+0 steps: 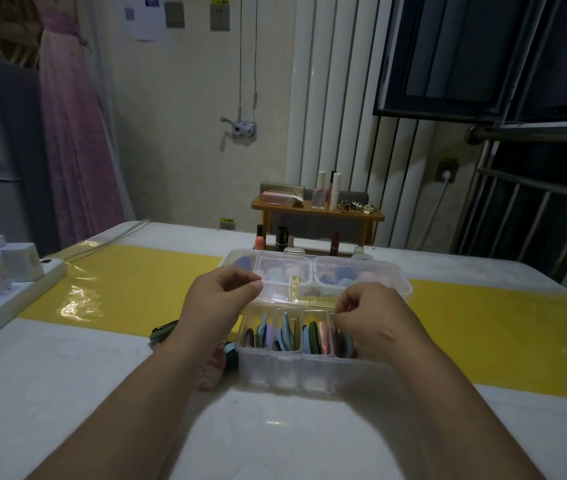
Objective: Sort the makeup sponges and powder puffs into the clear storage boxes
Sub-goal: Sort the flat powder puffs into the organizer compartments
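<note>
A clear compartmented box [310, 374] stands on the table in front of me, with several flat powder puffs [313, 336] upright in its sections. Behind it sits a second clear box [396, 284] holding blue and pink makeup sponges [344, 273]. A clear lid [296, 294] lies between my hands above the near box's back edge. My left hand [219, 303] pinches its left end with curled fingers. My right hand [368, 320] pinches its right end. A dark green puff [162, 332] and a pink puff [211, 374] lie on the table, partly hidden by my left wrist.
A white power strip [8, 296] with plugged chargers lies at the left table edge. At the back, a small wooden shelf [316, 211] carries bottles and cosmetics, with lipsticks [282, 239] under it. A yellow strip [119, 282] crosses the white table.
</note>
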`<state>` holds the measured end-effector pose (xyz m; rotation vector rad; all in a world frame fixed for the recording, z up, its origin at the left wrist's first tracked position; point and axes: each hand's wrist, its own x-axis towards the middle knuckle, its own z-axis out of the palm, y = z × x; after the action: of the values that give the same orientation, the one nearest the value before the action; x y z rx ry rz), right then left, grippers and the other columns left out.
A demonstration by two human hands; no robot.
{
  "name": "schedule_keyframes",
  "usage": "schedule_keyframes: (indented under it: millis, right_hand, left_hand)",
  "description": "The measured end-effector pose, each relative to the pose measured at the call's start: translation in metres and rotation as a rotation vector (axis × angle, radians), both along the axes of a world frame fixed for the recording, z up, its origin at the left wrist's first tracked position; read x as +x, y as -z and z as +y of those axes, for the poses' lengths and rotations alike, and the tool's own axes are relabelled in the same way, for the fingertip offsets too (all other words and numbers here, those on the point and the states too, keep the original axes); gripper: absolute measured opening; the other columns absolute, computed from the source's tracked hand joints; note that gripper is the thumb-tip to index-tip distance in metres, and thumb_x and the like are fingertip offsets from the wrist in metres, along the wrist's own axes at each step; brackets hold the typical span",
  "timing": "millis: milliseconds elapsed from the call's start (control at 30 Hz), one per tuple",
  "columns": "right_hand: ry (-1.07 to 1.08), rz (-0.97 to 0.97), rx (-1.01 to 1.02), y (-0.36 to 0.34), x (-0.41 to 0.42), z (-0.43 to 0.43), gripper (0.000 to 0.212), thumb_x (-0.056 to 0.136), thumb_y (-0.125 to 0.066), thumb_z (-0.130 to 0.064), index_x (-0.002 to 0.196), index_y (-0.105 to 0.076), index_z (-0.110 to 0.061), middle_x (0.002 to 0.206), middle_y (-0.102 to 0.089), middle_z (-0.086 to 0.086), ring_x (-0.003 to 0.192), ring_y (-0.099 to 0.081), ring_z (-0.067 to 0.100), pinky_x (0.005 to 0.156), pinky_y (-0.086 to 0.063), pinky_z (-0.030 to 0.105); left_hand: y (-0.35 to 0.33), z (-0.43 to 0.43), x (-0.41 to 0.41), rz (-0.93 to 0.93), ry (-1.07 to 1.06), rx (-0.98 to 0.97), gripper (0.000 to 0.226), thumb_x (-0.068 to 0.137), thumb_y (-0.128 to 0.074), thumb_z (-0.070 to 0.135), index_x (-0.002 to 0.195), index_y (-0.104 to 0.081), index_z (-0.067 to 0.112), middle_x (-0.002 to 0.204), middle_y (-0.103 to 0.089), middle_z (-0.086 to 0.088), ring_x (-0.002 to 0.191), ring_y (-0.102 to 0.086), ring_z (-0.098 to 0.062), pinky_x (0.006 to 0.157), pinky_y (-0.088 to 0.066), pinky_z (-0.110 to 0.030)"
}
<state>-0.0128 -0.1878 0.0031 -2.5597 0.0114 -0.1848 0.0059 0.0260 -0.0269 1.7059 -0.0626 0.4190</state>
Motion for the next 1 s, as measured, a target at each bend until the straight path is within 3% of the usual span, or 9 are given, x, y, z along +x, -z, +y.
schedule_keyframes:
  millis: [133, 333, 400, 500, 633, 767, 833, 1000]
  right_hand:
    - [-0.005, -0.018, -0.062, 0.001, 0.0, 0.0, 0.013, 0.081, -0.064, -0.015, 0.075, -0.065, -0.026, 0.078, -0.066, -0.003, 0.077, -0.062, 0.016, 0.076, -0.059, 0.041]
    - [-0.023, -0.008, -0.124, 0.002, 0.0, 0.001, 0.013, 0.083, -0.062, -0.018, 0.081, -0.072, -0.026, 0.079, -0.067, -0.005, 0.075, -0.062, 0.013, 0.075, -0.059, 0.035]
    - [-0.025, -0.019, -0.15, 0.002, -0.001, 0.001, 0.014, 0.082, -0.061, -0.019, 0.082, -0.073, -0.026, 0.08, -0.068, -0.006, 0.077, -0.062, 0.013, 0.076, -0.059, 0.035]
    - [-0.007, -0.051, -0.167, 0.003, -0.001, 0.001, 0.016, 0.079, -0.062, -0.016, 0.083, -0.074, -0.026, 0.085, -0.064, -0.007, 0.081, -0.059, 0.015, 0.078, -0.058, 0.035]
    - [-0.015, -0.036, -0.066, 0.004, 0.0, 0.0, 0.017, 0.081, -0.06, -0.011, 0.078, -0.065, -0.027, 0.08, -0.062, -0.007, 0.078, -0.059, 0.015, 0.074, -0.057, 0.035]
    - [-0.015, -0.118, 0.019, 0.005, 0.001, -0.002, 0.016, 0.082, -0.056, -0.012, 0.076, -0.062, -0.025, 0.079, -0.063, -0.004, 0.076, -0.058, 0.016, 0.069, -0.054, 0.033]
    - [-0.019, -0.142, 0.04, 0.006, 0.002, -0.002, 0.016, 0.083, -0.055, -0.012, 0.077, -0.062, -0.025, 0.08, -0.063, -0.004, 0.077, -0.058, 0.016, 0.068, -0.053, 0.033]
    - [-0.029, -0.149, 0.065, 0.008, 0.002, 0.0, 0.017, 0.084, -0.056, -0.013, 0.078, -0.063, -0.027, 0.081, -0.063, -0.006, 0.077, -0.059, 0.014, 0.07, -0.056, 0.035]
  left_hand:
    - [0.0, 0.003, 0.002, -0.01, -0.04, 0.019, 0.014, 0.087, -0.069, 0.007, 0.082, -0.075, 0.019, 0.081, -0.073, 0.002, 0.078, -0.066, -0.015, 0.07, -0.052, -0.028]
    - [0.003, 0.019, 0.011, 0.042, -0.184, 0.188, 0.041, 0.083, -0.047, -0.009, 0.085, -0.069, 0.026, 0.083, -0.072, 0.003, 0.078, -0.063, -0.017, 0.057, -0.043, -0.026]
    - [0.004, 0.024, 0.012, 0.1, -0.243, 0.331, 0.039, 0.083, -0.047, -0.005, 0.089, -0.069, 0.027, 0.09, -0.071, 0.005, 0.083, -0.063, -0.017, 0.058, -0.046, -0.025]
    - [0.006, 0.033, 0.014, 0.21, -0.377, 0.796, 0.027, 0.083, -0.06, 0.015, 0.096, -0.069, 0.037, 0.106, -0.07, 0.008, 0.102, -0.061, -0.022, 0.086, -0.047, -0.034]
    - [0.007, 0.035, 0.013, 0.361, -0.417, 1.09, 0.024, 0.085, -0.06, 0.028, 0.105, -0.066, 0.04, 0.114, -0.066, 0.006, 0.11, -0.054, -0.024, 0.088, -0.039, -0.036]
    - [0.014, 0.042, 0.016, 0.436, -0.405, 1.09, 0.024, 0.087, -0.058, 0.027, 0.109, -0.065, 0.03, 0.107, -0.064, 0.002, 0.097, -0.058, -0.023, 0.078, -0.047, -0.031]
    - [0.016, 0.044, 0.017, 0.454, -0.394, 1.11, 0.023, 0.089, -0.058, 0.022, 0.111, -0.064, 0.027, 0.106, -0.064, 0.002, 0.09, -0.057, -0.021, 0.07, -0.044, -0.029]
    - [0.016, 0.047, 0.019, 0.388, -0.424, 1.113, 0.027, 0.09, -0.06, 0.014, 0.115, -0.064, 0.021, 0.11, -0.065, -0.004, 0.097, -0.06, -0.024, 0.072, -0.045, -0.029]
